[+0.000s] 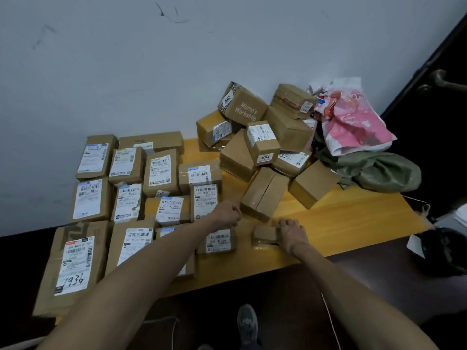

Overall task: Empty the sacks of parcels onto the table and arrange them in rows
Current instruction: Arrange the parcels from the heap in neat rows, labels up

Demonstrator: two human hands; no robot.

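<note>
Yellow table (353, 223) by grey wall (151, 72): my left hand (228, 214) curls over the far edge of a labelled parcel (218, 239), right hand (290, 232) grips a small plain parcel (265, 234) beside it.

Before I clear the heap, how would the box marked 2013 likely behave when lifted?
The 2013 box is taped cardboard, so probably stiff. It leans tilted on the heap, so it may slide, and neighbours might shift.

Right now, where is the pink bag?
In the head view, the pink bag lies at the far right, on the green sack, beside the heap of boxes.
</note>
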